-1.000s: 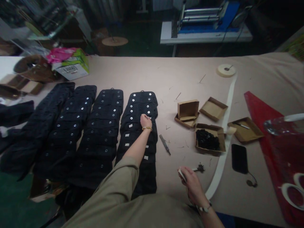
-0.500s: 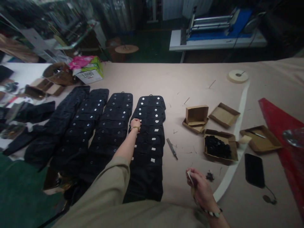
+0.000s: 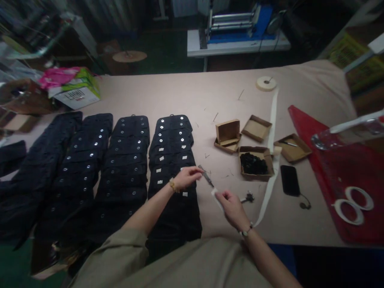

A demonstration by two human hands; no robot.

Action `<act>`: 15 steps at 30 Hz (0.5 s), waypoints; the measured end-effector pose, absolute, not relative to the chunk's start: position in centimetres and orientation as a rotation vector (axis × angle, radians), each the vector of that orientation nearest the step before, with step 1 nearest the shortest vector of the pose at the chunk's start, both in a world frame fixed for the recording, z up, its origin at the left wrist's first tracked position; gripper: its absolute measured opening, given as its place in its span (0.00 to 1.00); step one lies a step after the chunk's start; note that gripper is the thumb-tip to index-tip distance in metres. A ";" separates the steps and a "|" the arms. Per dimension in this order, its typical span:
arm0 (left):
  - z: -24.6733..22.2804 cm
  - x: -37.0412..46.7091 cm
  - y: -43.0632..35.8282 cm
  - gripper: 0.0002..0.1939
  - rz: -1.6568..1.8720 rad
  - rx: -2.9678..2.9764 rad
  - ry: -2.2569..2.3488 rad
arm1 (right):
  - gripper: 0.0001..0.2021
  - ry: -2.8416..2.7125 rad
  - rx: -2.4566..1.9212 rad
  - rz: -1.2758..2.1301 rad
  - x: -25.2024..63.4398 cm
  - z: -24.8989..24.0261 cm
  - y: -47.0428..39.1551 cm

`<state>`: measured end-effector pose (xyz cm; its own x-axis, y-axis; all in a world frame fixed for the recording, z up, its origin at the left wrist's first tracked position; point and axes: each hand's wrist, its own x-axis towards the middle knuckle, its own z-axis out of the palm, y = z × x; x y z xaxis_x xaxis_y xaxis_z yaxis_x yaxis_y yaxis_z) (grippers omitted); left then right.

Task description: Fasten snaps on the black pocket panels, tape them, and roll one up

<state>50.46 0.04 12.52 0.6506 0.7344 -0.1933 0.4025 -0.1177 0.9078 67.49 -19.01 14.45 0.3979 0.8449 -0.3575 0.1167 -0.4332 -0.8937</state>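
Observation:
My right hand (image 3: 231, 206) pinches a pale strip of tape (image 3: 215, 193), its free end sticking out past the fingertips. My left hand (image 3: 188, 178) reaches over the right edge of the nearest black fabric piece (image 3: 175, 216); its fingers are stretched out, thumb a little apart, with nothing clear between them. Close to those fingertips lies a slim metal tool (image 3: 207, 177), on the table. Metal eyelets run in two rows down the upper part of this fabric piece, and small white squares (image 3: 162, 158) sit lower in the same rows. My left hand partly hides the right row.
More black pieces with eyelets (image 3: 124, 160) lie to the left. At right are a tape roll (image 3: 266, 83) with its pale band (image 3: 270, 176), a box of black parts (image 3: 255, 178), small cartons (image 3: 228, 132), a phone-like black slab (image 3: 289, 181) and red sheeting (image 3: 354, 176).
My left hand has left the fabric's left row and moved right, towards my right hand. My right hand has shifted left and up with the tape. The view has turned right.

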 end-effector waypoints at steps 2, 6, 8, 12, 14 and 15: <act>12.9 51.4 -4.5 0.17 0.321 1.662 0.567 | 0.22 -0.933 -1.810 1.073 67.3 15.0 -19.2; 14.4 51.5 -8.6 0.19 0.339 1.747 0.575 | 0.19 -1.094 -1.811 1.044 66.9 15.8 -20.0; 15.2 51.4 -9.2 0.17 0.349 1.865 0.614 | 0.17 -1.153 -1.835 1.025 66.9 16.1 -20.4; 16.1 51.7 -9.9 0.10 0.337 2.096 0.621 | 0.15 -1.310 -1.899 0.947 67.0 16.8 -21.1; 16.2 51.7 -10.4 0.05 0.322 2.216 0.659 | 0.15 -1.406 -1.915 0.865 67.1 16.8 -21.3; 16.2 51.7 -10.6 0.04 0.330 2.277 0.672 | 0.15 -1.423 -1.911 0.836 67.0 16.6 -21.4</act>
